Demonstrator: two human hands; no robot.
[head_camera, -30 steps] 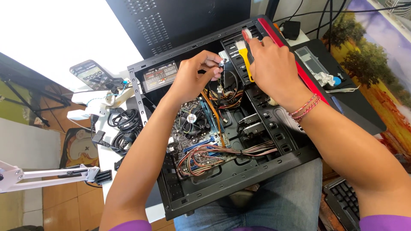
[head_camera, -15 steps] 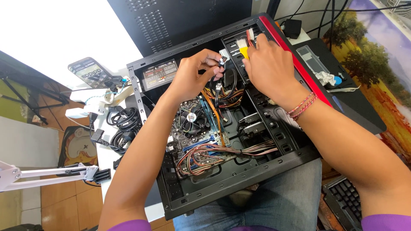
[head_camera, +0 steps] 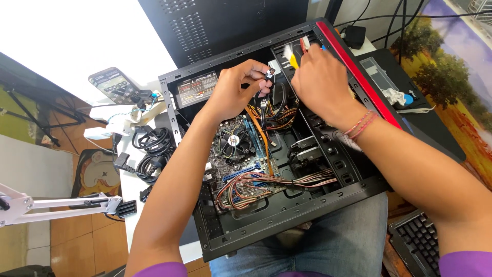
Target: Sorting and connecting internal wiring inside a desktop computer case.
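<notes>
Black plug point(head_camera: 269, 73) pinched in the left hand point(head_camera: 233, 92) above the open case point(head_camera: 287, 215); right hand point(head_camera: 320, 82) curled on yellow-handled tool point(head_camera: 293, 60) — a slip could yank wires point(head_camera: 266, 179) or nick the board point(head_camera: 241, 154).

I find the open computer case point(head_camera: 287, 215) crowded at its far end: my left hand point(head_camera: 233, 92) and right hand point(head_camera: 320, 82) fill it, with a black cable bundle point(head_camera: 279, 110) just beneath. The fan cooler point(head_camera: 233, 141) and the brown wire loom point(head_camera: 266, 182) block the middle. Bare floor along the case's near wall leaves room. Coiled black cords point(head_camera: 151, 151) clutter the bench point(head_camera: 133, 190) outside.
</notes>
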